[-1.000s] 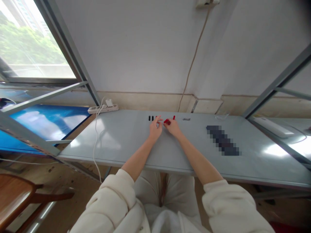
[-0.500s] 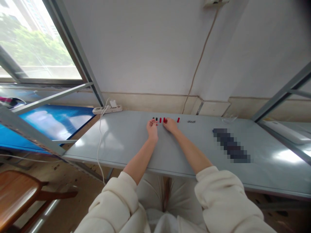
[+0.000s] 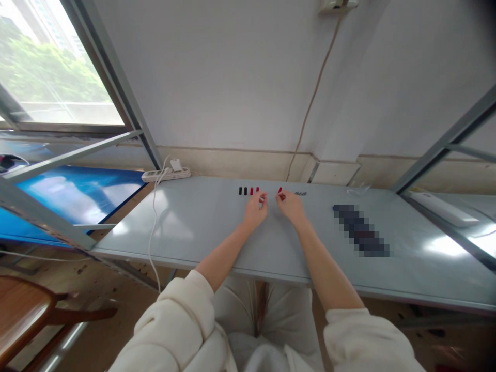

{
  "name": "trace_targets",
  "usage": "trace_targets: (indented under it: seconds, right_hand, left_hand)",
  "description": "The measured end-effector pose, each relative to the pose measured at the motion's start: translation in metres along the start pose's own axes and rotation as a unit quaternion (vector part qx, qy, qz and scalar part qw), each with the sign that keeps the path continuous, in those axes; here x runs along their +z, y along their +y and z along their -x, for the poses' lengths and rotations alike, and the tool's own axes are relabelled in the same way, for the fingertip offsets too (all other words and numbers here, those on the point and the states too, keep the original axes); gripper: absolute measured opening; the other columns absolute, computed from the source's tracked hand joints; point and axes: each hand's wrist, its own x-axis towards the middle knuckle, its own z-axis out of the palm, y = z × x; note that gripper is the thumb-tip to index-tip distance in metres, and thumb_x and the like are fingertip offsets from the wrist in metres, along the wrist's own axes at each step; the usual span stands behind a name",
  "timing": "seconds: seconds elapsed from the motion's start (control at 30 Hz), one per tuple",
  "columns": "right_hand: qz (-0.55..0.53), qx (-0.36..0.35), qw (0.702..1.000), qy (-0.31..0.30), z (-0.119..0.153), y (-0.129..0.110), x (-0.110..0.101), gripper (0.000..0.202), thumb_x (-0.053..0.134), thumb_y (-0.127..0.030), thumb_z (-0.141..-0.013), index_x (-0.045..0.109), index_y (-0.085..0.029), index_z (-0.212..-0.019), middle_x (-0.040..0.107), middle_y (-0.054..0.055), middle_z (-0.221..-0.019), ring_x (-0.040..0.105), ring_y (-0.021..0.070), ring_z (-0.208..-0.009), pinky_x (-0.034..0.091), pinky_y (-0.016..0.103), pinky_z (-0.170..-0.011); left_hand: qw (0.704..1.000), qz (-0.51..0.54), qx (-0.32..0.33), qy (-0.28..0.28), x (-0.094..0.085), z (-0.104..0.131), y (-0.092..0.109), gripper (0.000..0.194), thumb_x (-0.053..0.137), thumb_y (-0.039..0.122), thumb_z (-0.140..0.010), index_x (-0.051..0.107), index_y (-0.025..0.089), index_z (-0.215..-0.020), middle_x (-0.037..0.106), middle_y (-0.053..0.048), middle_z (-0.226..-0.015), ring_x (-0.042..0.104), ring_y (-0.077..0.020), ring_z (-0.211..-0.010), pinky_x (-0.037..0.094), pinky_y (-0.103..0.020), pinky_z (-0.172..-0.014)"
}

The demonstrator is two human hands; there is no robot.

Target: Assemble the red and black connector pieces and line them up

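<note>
Two small black cylinders [image 3: 243,191] stand side by side on the grey table [image 3: 209,222], with two red cylinders [image 3: 251,191] just right of them. My left hand [image 3: 256,209] is beside the right one of these red pieces, its fingers curled and partly apart; whether something small is between them cannot be made out. Farther right, my right hand [image 3: 290,204] has its fingertips pinched at another red cylinder [image 3: 280,190]. Right of that lies a small cluster of dark metallic pieces [image 3: 300,194].
A white power strip [image 3: 166,174] with a plug and cable lies at the table's back left. A pixelated dark object [image 3: 360,230] is on the right side. Metal frame posts rise at both ends, and a wooden chair [image 3: 27,315] stands lower left.
My right hand has moved right, from the row of cylinders to the separate red one. My left hand has shifted right, uncovering the black cylinders. The view has shifted slightly.
</note>
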Motion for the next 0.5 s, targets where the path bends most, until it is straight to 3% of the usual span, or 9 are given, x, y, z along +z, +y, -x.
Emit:
trace_targets:
  seconds: [0.1, 0.17, 0.5]
  right_hand:
    - [0.025, 0.033, 0.998, 0.039, 0.007, 0.016, -0.006, 0.015, 0.042, -0.020, -0.074, 0.057, -0.018, -0.072, 0.060, 0.010, -0.075, 0.056, 0.0202, -0.072, 0.040, 0.031, -0.063]
    - [0.039, 0.033, 0.997, 0.056, 0.010, 0.025, -0.004, 0.017, 0.041, -0.018, -0.073, 0.058, -0.016, -0.076, 0.059, 0.012, -0.081, 0.055, 0.0209, -0.077, 0.040, 0.032, -0.067]
    - [0.033, -0.012, 0.999, 0.005, 0.012, 0.036, 0.013, 0.025, 0.040, -0.015, -0.073, 0.059, -0.014, -0.088, 0.057, 0.014, -0.096, 0.051, 0.0225, -0.092, 0.038, 0.035, -0.077]
  left_hand:
    - [0.988, -0.088, 0.066, -0.113, 0.017, -0.002, 0.002, 0.042, 0.049, 0.009, -0.066, 0.050, 0.018, -0.107, 0.056, -0.009, -0.101, 0.048, -0.0206, -0.096, 0.036, -0.035, -0.088]
    - [0.978, -0.137, 0.074, -0.141, 0.027, -0.008, 0.004, 0.050, 0.048, 0.008, -0.065, 0.045, 0.016, -0.115, 0.052, -0.012, -0.108, 0.045, -0.0233, -0.102, 0.033, -0.036, -0.090]
    - [0.952, -0.261, 0.055, -0.147, 0.052, -0.033, -0.004, 0.054, 0.043, 0.010, -0.073, 0.034, 0.018, -0.126, 0.049, -0.015, -0.111, 0.045, -0.0270, -0.101, 0.034, -0.039, -0.084]
